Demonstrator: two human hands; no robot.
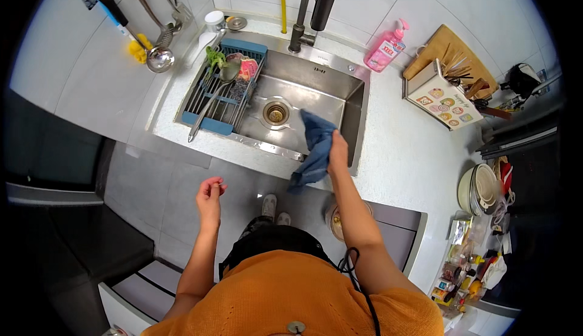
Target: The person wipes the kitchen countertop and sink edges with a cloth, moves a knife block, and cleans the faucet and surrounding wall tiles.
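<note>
My right hand (339, 152) is closed on a blue cloth (316, 145), held over the sink's front rim at the right. The cloth hangs in folds, one end over the basin and the other past the counter edge. In front of the counter, my left hand (211, 197) is raised with its fingers curled together, and nothing shows in it. Beyond the cloth lies the steel sink (291, 87) with its round drain (276, 112). Across the sink's left side sits a blue-ended drying rack (209, 123), holding a ladle (212, 102), green leaves (215, 58) and a pink item (248, 69).
A dark faucet (299, 26) rises behind the sink beside a yellow hose (282, 2). Right of it stand a pink soap bottle (385, 50) and a utensil holder (440, 96) against a wooden board (440, 47). Utensils (159, 60) hang on the left wall. Stacked bowls (477, 187) are at far right.
</note>
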